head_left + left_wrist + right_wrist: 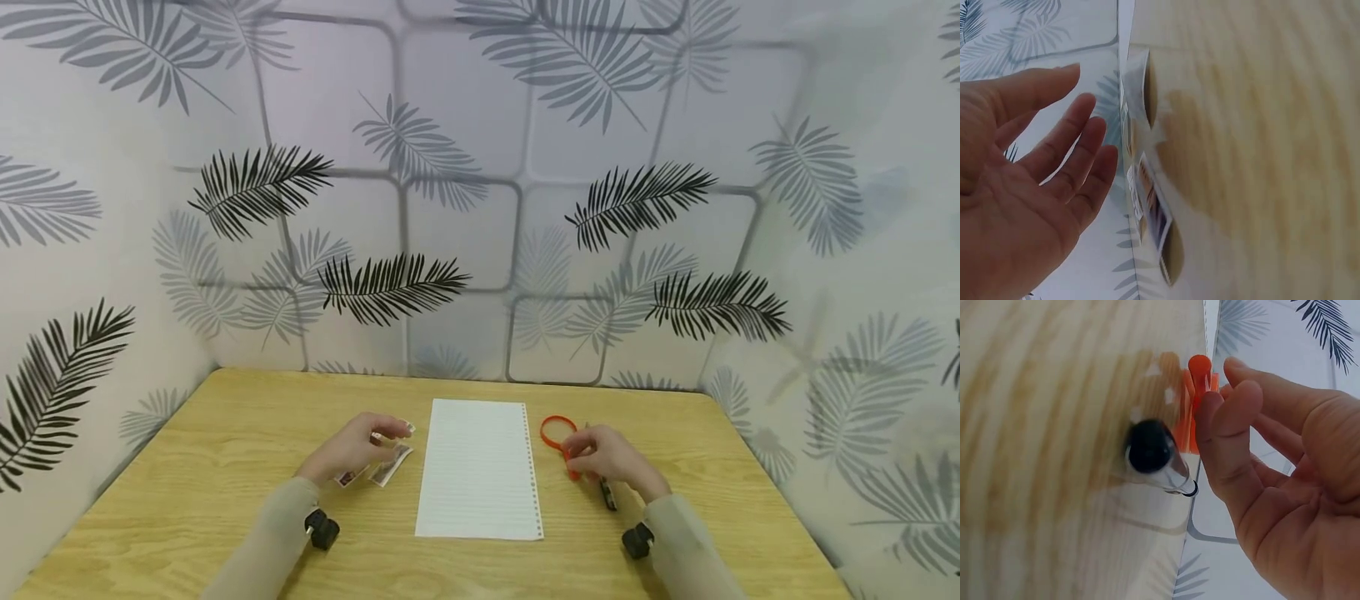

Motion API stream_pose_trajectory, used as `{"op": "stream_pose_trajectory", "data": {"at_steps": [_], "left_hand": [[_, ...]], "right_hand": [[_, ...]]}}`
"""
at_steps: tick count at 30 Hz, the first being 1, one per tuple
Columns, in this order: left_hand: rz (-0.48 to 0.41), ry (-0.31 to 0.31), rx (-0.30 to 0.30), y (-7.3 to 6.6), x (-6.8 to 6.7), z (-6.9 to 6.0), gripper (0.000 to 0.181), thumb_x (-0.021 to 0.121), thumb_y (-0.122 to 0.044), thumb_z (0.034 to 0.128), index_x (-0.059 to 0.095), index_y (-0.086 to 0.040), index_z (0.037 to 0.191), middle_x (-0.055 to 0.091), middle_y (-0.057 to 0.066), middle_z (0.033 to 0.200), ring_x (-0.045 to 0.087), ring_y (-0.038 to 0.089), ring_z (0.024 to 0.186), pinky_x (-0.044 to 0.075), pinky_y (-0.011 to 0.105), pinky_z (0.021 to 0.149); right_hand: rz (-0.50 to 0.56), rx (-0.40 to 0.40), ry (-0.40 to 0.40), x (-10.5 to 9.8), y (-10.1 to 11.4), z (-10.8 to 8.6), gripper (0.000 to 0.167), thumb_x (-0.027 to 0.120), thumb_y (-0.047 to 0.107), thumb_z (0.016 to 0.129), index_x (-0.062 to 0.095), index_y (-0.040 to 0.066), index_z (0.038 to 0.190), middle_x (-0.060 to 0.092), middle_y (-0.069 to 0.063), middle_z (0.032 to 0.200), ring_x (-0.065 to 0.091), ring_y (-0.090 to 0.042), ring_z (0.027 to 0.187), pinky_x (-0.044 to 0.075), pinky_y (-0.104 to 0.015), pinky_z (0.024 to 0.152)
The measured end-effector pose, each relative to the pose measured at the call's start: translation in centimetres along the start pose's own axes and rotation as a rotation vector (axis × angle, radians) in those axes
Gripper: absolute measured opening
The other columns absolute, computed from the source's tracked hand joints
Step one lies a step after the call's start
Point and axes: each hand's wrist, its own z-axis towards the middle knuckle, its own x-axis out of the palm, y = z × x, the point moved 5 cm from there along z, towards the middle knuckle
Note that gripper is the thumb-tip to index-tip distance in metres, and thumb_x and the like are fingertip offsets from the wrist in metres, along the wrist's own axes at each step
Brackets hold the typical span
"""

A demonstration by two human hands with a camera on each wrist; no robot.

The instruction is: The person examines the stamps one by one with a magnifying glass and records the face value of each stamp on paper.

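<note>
Left hand (351, 448) relaxed over prints (392, 465), right hand (611, 457) curled beside orange ring (543, 431), grip unclear

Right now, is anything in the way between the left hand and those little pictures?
Nothing that I can see: the left wrist view shows just a gap between the left hand and the little pictures.

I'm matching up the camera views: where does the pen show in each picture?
Head: pen right of the paper, partly covered by the right hand.
Left wrist: not in it.
Right wrist: near the middle, left of the fingers, black end toward the camera.
Shared landmark: the wooden table, in all three views.
</note>
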Motion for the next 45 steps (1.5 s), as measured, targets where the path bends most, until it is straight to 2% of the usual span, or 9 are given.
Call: {"op": "stream_pose_trajectory", "data": {"at_steps": [6,11,15,19,25,30,34,41,45], "left_hand": [[0.053,0.106,0.034,-0.3,-0.6,-0.4,0.027,0.068,0.002,0.0858,0.068,0.001,0.113,0.068,0.017,0.115,0.061,0.032,0.106,0.049,0.051,0.092],[0.098,0.173,0.025,0.1,-0.9,-0.7,0.031,0.072,0.001,0.0821,0.071,-0.004,0.113,0.068,0.012,0.113,0.058,0.028,0.105,0.047,0.050,0.095],[0.101,0.202,0.010,0.3,-1.1,-0.9,0.035,0.075,0.000,0.0783,0.072,-0.006,0.113,0.064,0.011,0.113,0.054,0.027,0.105,0.045,0.049,0.095],[0.090,0.207,0.004,0.5,-1.2,-0.9,0.037,0.077,-0.002,0.0783,0.071,-0.006,0.115,0.064,0.012,0.115,0.053,0.027,0.107,0.045,0.048,0.095],[0.078,0.216,0.033,0.5,-1.3,-0.8,0.036,0.073,-0.003,0.0836,0.068,-0.004,0.120,0.067,0.012,0.118,0.060,0.030,0.107,0.049,0.045,0.093],[0.083,0.197,0.026,0.5,-1.5,-0.8,0.035,0.070,-0.004,0.0871,0.066,-0.003,0.122,0.066,0.014,0.118,0.060,0.029,0.106,0.049,0.045,0.092],[0.078,0.184,0.021,0.4,-1.6,-0.8,0.033,0.069,-0.005,0.0878,0.066,-0.003,0.121,0.065,0.014,0.116,0.059,0.026,0.105,0.049,0.044,0.091],[0.089,0.181,0.024,0.5,-1.8,-0.9,0.032,0.068,-0.007,0.0896,0.067,-0.004,0.121,0.066,0.013,0.117,0.059,0.025,0.102,0.049,0.034,0.087],[0.077,0.175,0.026,0.6,-1.8,-0.9,0.027,0.065,-0.009,0.0931,0.067,-0.004,0.120,0.065,0.015,0.117,0.060,0.023,0.101,0.050,0.033,0.085]], "right_hand": [[0.009,-0.005,0.059,0.1,0.3,0.4,0.033,0.071,0.005,0.087,0.066,-0.006,0.117,0.069,-0.015,0.099,0.059,-0.015,0.060,0.053,-0.033,0.055],[-0.011,-0.020,0.109,0.4,0.2,0.8,0.034,0.074,0.006,0.085,0.067,-0.005,0.117,0.071,-0.012,0.090,0.055,-0.010,0.053,0.050,-0.028,0.051],[-0.070,-0.022,0.103,0.6,0.4,1.1,0.035,0.077,0.008,0.082,0.069,-0.004,0.114,0.072,-0.008,0.081,0.055,-0.009,0.052,0.048,-0.026,0.050],[-0.120,0.001,0.084,0.7,0.7,1.5,0.035,0.080,0.008,0.079,0.072,0.000,0.112,0.069,-0.004,0.076,0.052,-0.007,0.051,0.046,-0.024,0.049],[-0.109,0.070,0.074,0.7,0.4,1.8,0.036,0.080,0.003,0.076,0.073,0.004,0.111,0.065,-0.001,0.075,0.051,-0.008,0.051,0.046,-0.024,0.050],[-0.123,0.062,0.083,0.4,0.1,1.9,0.037,0.079,0.003,0.075,0.074,0.006,0.111,0.067,-0.001,0.076,0.054,-0.008,0.054,0.048,-0.025,0.051],[-0.099,0.019,0.123,0.1,-0.2,2.0,0.039,0.077,0.003,0.075,0.072,0.004,0.113,0.067,-0.003,0.076,0.054,-0.009,0.057,0.048,-0.025,0.054],[0.050,-0.023,0.246,-0.4,-0.8,1.8,0.039,0.074,-0.001,0.081,0.067,-0.003,0.120,0.064,-0.006,0.074,0.050,-0.012,0.056,0.045,-0.025,0.054],[0.066,-0.048,0.275,-0.5,-0.8,1.8,0.040,0.075,0.000,0.082,0.066,-0.003,0.121,0.066,-0.011,0.077,0.050,-0.012,0.056,0.045,-0.024,0.053]]}}
